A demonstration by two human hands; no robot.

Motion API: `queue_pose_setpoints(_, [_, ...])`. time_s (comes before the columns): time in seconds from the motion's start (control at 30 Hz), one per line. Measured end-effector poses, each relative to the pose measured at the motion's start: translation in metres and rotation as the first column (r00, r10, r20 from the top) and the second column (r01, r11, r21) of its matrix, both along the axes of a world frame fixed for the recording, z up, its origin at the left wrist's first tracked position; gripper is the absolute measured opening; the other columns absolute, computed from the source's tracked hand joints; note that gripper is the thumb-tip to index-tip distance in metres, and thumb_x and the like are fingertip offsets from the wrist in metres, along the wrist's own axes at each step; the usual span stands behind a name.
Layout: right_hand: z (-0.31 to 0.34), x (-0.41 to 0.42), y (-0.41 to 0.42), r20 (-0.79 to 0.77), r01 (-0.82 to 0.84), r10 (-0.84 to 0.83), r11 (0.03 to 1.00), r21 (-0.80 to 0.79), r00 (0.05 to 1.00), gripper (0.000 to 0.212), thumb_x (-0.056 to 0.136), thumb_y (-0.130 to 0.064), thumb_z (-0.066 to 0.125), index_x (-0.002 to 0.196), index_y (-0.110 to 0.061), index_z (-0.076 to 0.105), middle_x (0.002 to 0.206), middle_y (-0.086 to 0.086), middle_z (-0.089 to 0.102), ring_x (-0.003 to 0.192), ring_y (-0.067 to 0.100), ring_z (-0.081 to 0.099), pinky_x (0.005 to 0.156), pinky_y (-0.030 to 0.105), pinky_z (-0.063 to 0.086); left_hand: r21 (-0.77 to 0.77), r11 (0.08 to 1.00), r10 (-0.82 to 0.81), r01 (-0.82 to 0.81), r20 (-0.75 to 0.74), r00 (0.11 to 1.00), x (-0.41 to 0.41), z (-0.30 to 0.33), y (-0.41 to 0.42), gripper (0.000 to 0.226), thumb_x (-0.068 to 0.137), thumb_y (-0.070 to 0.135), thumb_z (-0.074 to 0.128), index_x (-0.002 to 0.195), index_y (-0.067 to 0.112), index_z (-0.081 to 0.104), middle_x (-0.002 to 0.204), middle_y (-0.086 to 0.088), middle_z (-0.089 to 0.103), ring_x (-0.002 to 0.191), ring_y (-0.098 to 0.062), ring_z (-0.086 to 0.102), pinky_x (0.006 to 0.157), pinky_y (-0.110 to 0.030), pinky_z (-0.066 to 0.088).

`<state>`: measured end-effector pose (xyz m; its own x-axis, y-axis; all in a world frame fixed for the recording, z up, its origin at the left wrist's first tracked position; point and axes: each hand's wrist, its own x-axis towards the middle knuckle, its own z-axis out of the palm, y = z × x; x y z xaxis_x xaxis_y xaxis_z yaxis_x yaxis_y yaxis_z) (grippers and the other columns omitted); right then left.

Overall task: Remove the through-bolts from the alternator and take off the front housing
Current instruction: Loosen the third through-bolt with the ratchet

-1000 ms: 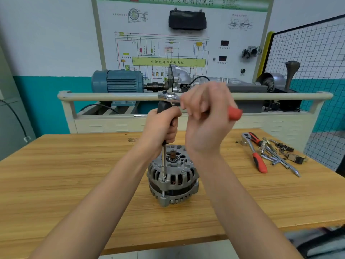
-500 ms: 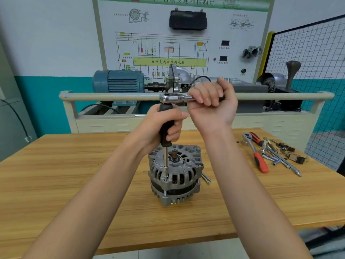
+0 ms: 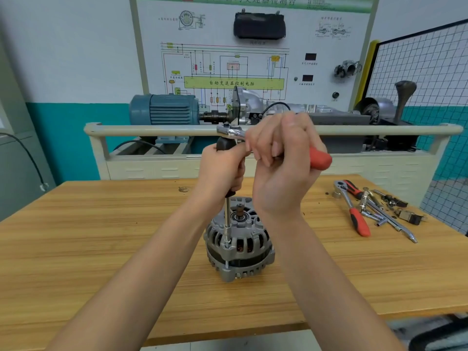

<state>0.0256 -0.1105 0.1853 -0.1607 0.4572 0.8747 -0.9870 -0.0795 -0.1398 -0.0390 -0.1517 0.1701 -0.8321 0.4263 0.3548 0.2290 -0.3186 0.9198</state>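
A silver alternator stands on the wooden table, shaft end up. A long extension bar rises straight up from a through-bolt on its front housing. My left hand grips the black handle at the top of that bar. A ratchet head sits on the handle's top. My right hand grips the ratchet's handle, whose red end sticks out to the right.
A second red-handled ratchet, sockets, bars and small parts lie on the table at the right. Behind the table stands a training bench with a rail, a blue motor and a wiring board. A wire mesh panel stands at the right.
My right hand swung the ratchet handle away from me half a second ago and has now swung it back toward me, the red end showing again. My left hand stays on the black handle.
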Motion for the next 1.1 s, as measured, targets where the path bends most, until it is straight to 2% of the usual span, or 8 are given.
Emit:
queue_pose_setpoints(0.13, [0.006, -0.005, 0.022, 0.049, -0.331, 0.338, 0.937, -0.111, 0.940, 0.039, 0.087, -0.004, 0.036, 0.050, -0.017, 0.038, 0.038, -0.004, 0.031, 0.039, 0.014, 0.028, 0.046, 0.029, 0.028, -0.043, 0.971, -0.236, 0.235, -0.024, 0.971, -0.008, 0.001, -0.012, 0.037, 0.077, 0.009, 0.061, 0.047, 0.017, 0.039, 0.038, 0.005, 0.027, 0.031, -0.009, 0.020, 0.037, -0.017, 0.021])
queue_pose_setpoints(0.27, [0.014, -0.016, 0.050, 0.056, -0.702, 0.789, 0.575, -0.420, 0.612, 0.042, 0.083, -0.014, 0.041, 0.041, -0.016, 0.036, 0.034, -0.004, 0.027, 0.033, 0.011, 0.027, 0.041, 0.021, 0.025, -0.078, 0.847, -0.530, 0.525, -0.062, 0.846, -0.011, 0.004, -0.024, 0.029, 0.069, 0.011, 0.064, 0.051, 0.015, 0.042, 0.038, 0.004, 0.031, 0.030, -0.008, 0.025, 0.039, -0.018, 0.024])
queue_pose_setpoints(0.37, [0.014, -0.023, 0.057, -0.032, -0.761, 0.877, 0.397, -0.513, 0.479, 0.040, 0.081, -0.013, 0.043, 0.043, -0.016, 0.033, 0.033, -0.005, 0.025, 0.030, 0.011, 0.026, 0.038, 0.020, 0.022, -0.154, 0.833, -0.544, 0.532, -0.048, 0.838, -0.006, 0.005, -0.019, 0.032, 0.074, 0.012, 0.059, 0.047, 0.014, 0.042, 0.035, 0.004, 0.028, 0.028, -0.007, 0.021, 0.038, -0.017, 0.017])
queue_pose_setpoints(0.57, [0.007, -0.011, 0.044, 0.032, -0.605, 0.680, 0.671, -0.429, 0.732, 0.046, 0.090, -0.013, 0.037, 0.044, -0.016, 0.036, 0.037, -0.003, 0.027, 0.037, 0.013, 0.026, 0.041, 0.025, 0.030, -0.076, 0.959, -0.275, 0.274, 0.002, 0.962, -0.003, 0.001, -0.010, 0.051, 0.088, 0.008, 0.050, 0.040, 0.020, 0.037, 0.035, 0.006, 0.021, 0.029, -0.008, 0.014, 0.038, -0.014, 0.014])
queue_pose_setpoints(0.73, [0.000, -0.001, 0.009, 0.024, -0.112, 0.115, 0.988, -0.102, 0.993, 0.034, 0.087, 0.000, 0.036, 0.059, -0.019, 0.040, 0.043, -0.002, 0.033, 0.043, 0.017, 0.028, 0.050, 0.034, 0.028, -0.020, 0.999, -0.037, 0.037, 0.027, 0.999, 0.001, 0.001, 0.001, 0.041, 0.088, 0.006, 0.050, 0.051, 0.016, 0.034, 0.037, 0.006, 0.024, 0.031, -0.009, 0.015, 0.037, -0.013, 0.015])
queue_pose_setpoints(0.87, [-0.002, -0.002, 0.005, 0.014, -0.034, 0.034, 0.998, -0.048, 0.999, 0.034, 0.085, 0.003, 0.036, 0.060, -0.019, 0.040, 0.044, -0.002, 0.033, 0.043, 0.017, 0.027, 0.049, 0.038, 0.023, -0.013, 0.999, -0.042, 0.042, -0.009, 0.999, 0.001, -0.002, 0.000, 0.039, 0.086, 0.003, 0.051, 0.054, 0.016, 0.033, 0.037, 0.007, 0.026, 0.032, -0.008, 0.017, 0.036, -0.014, 0.017])
queue_pose_setpoints(0.97, [0.003, -0.004, 0.024, 0.071, -0.349, 0.361, 0.926, -0.144, 0.930, 0.040, 0.087, -0.007, 0.038, 0.047, -0.015, 0.038, 0.039, -0.003, 0.031, 0.041, 0.014, 0.029, 0.048, 0.030, 0.030, -0.041, 0.976, -0.217, 0.216, -0.017, 0.976, -0.007, 0.000, -0.010, 0.039, 0.080, 0.005, 0.058, 0.049, 0.016, 0.037, 0.038, 0.006, 0.024, 0.032, -0.009, 0.017, 0.037, -0.017, 0.019])
queue_pose_setpoints(1.1, [0.010, -0.012, 0.049, 0.072, -0.681, 0.757, 0.620, -0.389, 0.649, 0.041, 0.083, -0.013, 0.041, 0.043, -0.015, 0.037, 0.036, -0.003, 0.028, 0.037, 0.012, 0.027, 0.043, 0.024, 0.027, -0.092, 0.850, -0.523, 0.519, -0.026, 0.852, -0.014, 0.005, -0.023, 0.031, 0.067, 0.016, 0.064, 0.047, 0.017, 0.041, 0.036, 0.005, 0.029, 0.030, -0.008, 0.023, 0.038, -0.017, 0.023])
